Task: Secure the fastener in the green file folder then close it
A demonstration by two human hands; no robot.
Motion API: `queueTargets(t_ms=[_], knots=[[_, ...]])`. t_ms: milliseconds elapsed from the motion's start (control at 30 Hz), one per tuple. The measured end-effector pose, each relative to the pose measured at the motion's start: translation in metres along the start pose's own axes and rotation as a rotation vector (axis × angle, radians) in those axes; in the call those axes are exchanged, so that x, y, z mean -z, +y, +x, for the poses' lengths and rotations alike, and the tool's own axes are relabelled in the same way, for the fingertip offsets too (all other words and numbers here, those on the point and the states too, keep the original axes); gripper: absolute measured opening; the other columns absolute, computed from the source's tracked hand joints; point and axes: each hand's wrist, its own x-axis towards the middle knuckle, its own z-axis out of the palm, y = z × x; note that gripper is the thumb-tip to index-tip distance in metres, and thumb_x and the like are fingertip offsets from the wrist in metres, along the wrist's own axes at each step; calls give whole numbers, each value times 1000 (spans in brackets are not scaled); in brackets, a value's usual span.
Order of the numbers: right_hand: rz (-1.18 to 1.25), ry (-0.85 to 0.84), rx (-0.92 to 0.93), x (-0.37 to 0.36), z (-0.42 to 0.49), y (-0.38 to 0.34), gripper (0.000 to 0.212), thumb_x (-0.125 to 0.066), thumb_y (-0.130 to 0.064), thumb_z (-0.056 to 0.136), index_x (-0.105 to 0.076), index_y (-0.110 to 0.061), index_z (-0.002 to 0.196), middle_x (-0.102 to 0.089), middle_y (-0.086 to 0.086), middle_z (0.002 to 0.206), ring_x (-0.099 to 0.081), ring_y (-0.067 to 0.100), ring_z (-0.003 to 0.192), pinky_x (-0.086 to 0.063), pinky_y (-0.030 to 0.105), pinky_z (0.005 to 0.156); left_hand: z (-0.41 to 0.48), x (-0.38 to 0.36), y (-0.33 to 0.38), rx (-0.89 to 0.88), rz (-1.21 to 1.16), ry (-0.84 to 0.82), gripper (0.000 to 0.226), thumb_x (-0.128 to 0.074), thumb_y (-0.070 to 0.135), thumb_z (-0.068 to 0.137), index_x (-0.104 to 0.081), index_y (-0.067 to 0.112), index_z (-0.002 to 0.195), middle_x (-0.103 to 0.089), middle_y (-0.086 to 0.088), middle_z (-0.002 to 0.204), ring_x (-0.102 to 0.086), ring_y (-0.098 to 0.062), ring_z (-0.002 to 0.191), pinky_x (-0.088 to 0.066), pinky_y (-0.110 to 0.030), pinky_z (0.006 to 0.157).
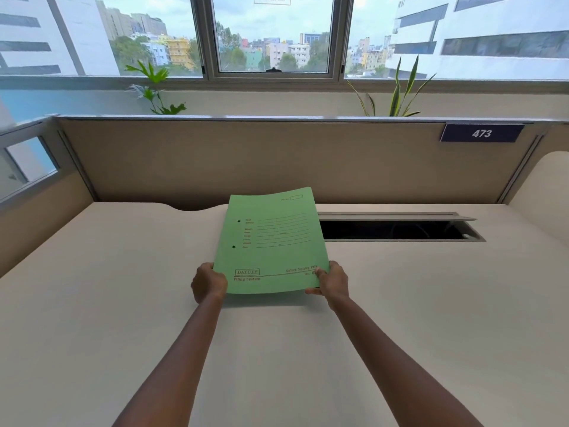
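Though closed and printed, the green folder (271, 241) is judged light, thin, bendable card; near corners are pinched by left hand (208, 285) and right hand (334, 282) fingers above the surface (123, 288).

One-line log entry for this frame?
folder: closed, held above desk | left hand: grips near-left corner | right hand: grips near-right corner | fastener: not visible

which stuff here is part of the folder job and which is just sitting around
Job: folder, closed, held at its near corners by left hand and right hand.
Just there: desk, open cable slot, sign 473, two plants.
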Motion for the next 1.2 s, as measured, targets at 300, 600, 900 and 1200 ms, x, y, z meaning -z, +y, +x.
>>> queueTargets(t_ms=[300, 600, 900, 1200], knots=[[-70, 10, -57, -37, 34, -1, 22, -45, -4, 95, -50, 7, 113, -57, 26, 122, -64, 42, 101, -58, 52, 78, 45, -10, -3, 4, 23, 38, 30, -45, -4, 92, -61, 1, 116, -65, -24, 120, -61, -41, 107, -51, -37, 78], [-159, -23, -72, -51, 42, 0, 11, -45, -9, 95, -47, -1, 102, -58, 22, 120, -65, 30, 61, -53, 28, 43, 66, -14, -10, -24, 66, 56, 33, -48, -7, 89, -61, -2, 119, -63, -25, 124, -59, -42, 111, -50, -44, 90], [-489, -36, 49, -47, 33, -5, 42, -37, -31, 98, -46, 6, 116, -56, 26, 118, -61, 42, 100, -52, 47, 87, 62, -10, -8, -42, 186, 78, 33, -48, -1, 90, -54, -6, 122, -49, -28, 129, -49, -44, 118, -45, -51, 95], [-792, 194, 182, 15, 15, 13, 41, -35, -32, 98, -51, -2, 122, -49, 19, 125, -57, 39, 105, -49, 42, 84, 6, -26, -1, -350, 351, 113, 42, -47, 7, 92, -41, -4, 132, -47, -24, 134, -44, -35, 126, -44, -45, 99]])
